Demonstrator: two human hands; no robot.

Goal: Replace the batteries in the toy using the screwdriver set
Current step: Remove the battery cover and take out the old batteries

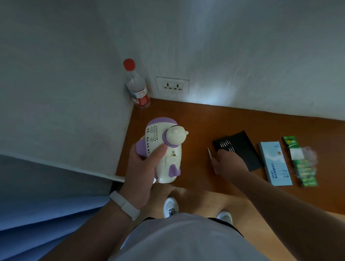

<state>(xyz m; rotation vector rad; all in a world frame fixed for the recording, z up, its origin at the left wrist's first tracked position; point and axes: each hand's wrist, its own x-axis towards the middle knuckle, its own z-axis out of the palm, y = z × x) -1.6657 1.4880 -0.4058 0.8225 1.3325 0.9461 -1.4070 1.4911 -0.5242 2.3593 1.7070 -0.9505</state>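
Left hand (143,169) grips the toy (162,150) above the surface (188,115), battery cover showing. Right hand (228,162) pinches a slim screwdriver (209,152) beside the black bit tray (239,142). Step: tool pickup. Next, probably: seat tip in cover screw. Battery pack (300,164) lies far right.

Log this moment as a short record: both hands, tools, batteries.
left hand: grips white-and-purple plastic toy
right hand: holds thin silver screwdriver at black bit tray
batteries: green battery pack on brown wooden table, right of light-blue box
corner: clear plastic bottle with red cap, upright
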